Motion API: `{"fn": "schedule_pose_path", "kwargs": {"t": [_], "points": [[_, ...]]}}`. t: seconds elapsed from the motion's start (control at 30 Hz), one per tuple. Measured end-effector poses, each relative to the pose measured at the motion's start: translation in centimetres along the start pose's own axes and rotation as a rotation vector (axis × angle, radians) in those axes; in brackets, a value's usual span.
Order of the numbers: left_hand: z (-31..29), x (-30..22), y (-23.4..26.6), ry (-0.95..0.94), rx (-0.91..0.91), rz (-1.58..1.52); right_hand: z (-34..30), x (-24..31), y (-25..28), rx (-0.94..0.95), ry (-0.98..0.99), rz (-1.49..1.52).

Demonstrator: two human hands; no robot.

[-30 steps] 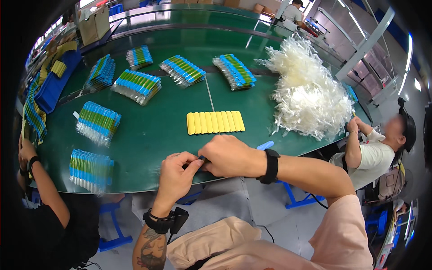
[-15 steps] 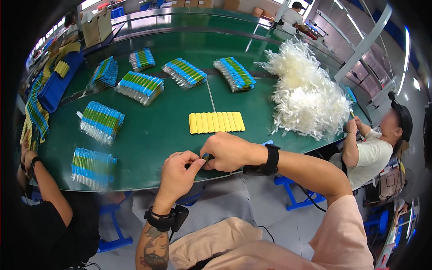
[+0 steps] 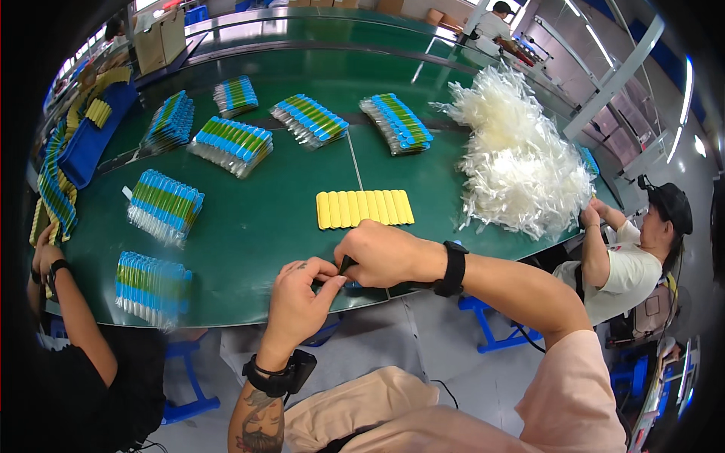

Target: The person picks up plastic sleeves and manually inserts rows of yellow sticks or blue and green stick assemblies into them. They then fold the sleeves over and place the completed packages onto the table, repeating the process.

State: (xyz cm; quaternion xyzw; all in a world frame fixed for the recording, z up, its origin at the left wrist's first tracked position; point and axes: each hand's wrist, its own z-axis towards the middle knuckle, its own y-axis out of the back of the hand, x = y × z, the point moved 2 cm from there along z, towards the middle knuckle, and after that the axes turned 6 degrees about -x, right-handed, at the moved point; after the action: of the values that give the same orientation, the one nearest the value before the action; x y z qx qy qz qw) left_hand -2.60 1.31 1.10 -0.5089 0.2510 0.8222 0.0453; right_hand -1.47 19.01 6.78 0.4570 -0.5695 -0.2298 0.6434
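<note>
Near the front edge of the green table, my left hand (image 3: 299, 303) and my right hand (image 3: 385, 255) meet with thumbs and fingers pinched together. A small dark piece (image 3: 347, 264) shows between the fingertips, with a bit of blue below it. My fingers cover most of what they hold, so its kind cannot be made out. Just beyond my hands lies a row of yellow round-ended strips (image 3: 364, 208) set side by side. To the left, a bundle of blue and green strips in clear sleeves (image 3: 152, 287) rests close to the table edge.
More sleeved bundles (image 3: 396, 123) lie across the table's far half. A tall heap of clear plastic sleeves (image 3: 521, 166) stands at the right. A blue bin (image 3: 94, 143) with yellow strips is at the left. Co-workers sit on both sides; a person's hand (image 3: 50, 257) shows at left.
My hands stay pinched together in nearly the same place; their fingers have shifted slightly and more of the dark piece shows. The view has shifted a little. The right-hand co-worker's head has moved.
</note>
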Motion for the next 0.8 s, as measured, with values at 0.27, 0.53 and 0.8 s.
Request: {"fn": "schedule_pose_path", "kwargs": {"t": [0.27, 0.53, 0.8], "points": [[-0.1, 0.5, -0.3, 0.043, -0.005, -0.021, -0.2, -0.4, 0.1, 0.032, -0.016, 0.052], [-0.4, 0.3, 0.5, 0.013, 0.043, -0.005, -0.7, 0.7, 0.0, 0.108, 0.086, 0.051], [-0.3, -0.2, 0.1, -0.094, 0.002, 0.072, -0.4, 0.4, 1.3, 0.23, -0.014, -0.015]]}}
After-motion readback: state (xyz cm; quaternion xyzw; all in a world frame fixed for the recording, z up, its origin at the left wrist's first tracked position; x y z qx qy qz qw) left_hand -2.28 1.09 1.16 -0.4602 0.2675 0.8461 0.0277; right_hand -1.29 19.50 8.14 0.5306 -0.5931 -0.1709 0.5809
